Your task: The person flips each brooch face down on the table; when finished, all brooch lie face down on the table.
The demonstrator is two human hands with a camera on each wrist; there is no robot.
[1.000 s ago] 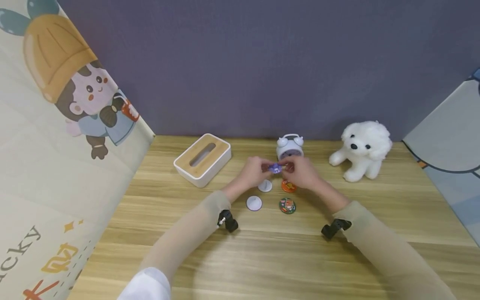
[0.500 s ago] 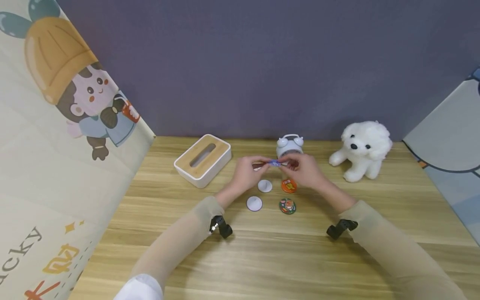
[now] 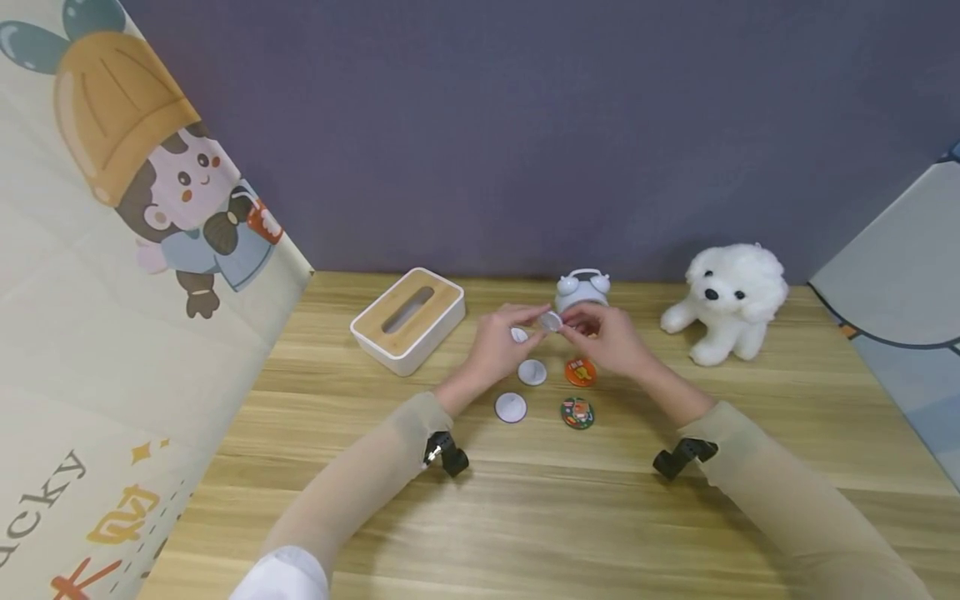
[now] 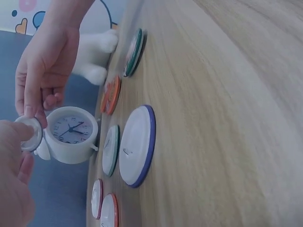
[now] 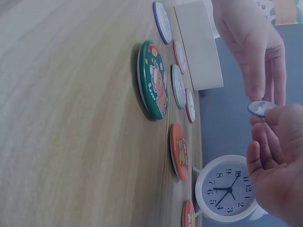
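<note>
Over the brown wood-grain table [image 3: 525, 525], near the white twin-bell alarm clock [image 3: 582, 293], L hand [image 3: 498, 343] & R hand [image 3: 613, 340] both pinch a small round white-backed badge [image 3: 551, 322], prob. light, stiff & slick, best held by its rim.

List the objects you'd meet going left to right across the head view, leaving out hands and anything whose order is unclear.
Rectangular white box with a slotted wooden lid, lowest round white badge, raised round white badge, round orange printed badge, fluffy white plush dog.
</note>
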